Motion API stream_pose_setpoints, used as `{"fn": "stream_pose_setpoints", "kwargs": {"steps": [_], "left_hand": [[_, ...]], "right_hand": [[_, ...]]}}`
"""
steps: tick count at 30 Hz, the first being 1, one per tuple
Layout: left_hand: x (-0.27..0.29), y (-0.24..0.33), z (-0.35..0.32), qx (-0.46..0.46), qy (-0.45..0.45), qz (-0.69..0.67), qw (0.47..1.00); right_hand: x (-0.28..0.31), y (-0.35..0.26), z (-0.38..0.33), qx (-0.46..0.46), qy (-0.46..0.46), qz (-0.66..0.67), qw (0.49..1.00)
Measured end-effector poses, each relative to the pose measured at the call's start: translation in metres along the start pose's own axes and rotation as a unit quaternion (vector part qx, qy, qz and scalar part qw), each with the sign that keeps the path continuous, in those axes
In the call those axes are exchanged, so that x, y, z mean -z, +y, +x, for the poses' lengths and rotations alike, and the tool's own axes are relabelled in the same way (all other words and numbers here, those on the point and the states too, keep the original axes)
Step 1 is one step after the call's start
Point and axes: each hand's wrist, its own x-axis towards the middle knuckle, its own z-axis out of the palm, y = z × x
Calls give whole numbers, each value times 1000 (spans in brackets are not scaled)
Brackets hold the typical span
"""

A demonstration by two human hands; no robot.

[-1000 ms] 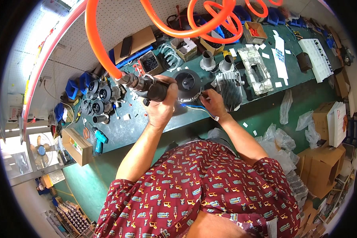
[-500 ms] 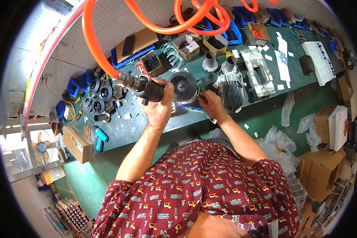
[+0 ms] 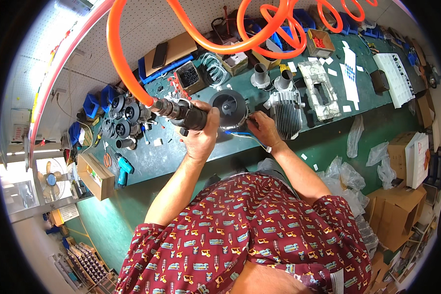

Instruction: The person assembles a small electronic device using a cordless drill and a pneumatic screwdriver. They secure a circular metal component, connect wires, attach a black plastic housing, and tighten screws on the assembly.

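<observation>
Our left hand (image 3: 199,134) was wrapped tight around the black air tool (image 3: 186,113). Our right hand (image 3: 263,128) was closed on the round black fan (image 3: 229,106), just beside the tool.

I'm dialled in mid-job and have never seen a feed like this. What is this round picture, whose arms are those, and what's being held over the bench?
There is no machine here: a person works with bare hands, and the one round picture comes from a fisheye camera on their head looking down, so straight edges bend. Their forearms rise from the patterned shirt at the bottom. The left hand grips a black air-powered driver fed by a coiled orange hose. The right hand rests at a round black fan housing on the green workbench, touching its side. Beside it lie a finned grey metal casting, more black round housings to the left, blue parts bins and white paper slips.
</observation>
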Motion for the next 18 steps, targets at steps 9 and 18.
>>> {"fn": "stream_pose_setpoints", "kwargs": {"steps": [9,18], "left_hand": [[-2,0,2,30,20,-24,999],[-8,16,8,41,20,-26,999]], "right_hand": [[2,0,5,-10,7,4,1000],[-33,1,23,-14,35,22,999]]}}
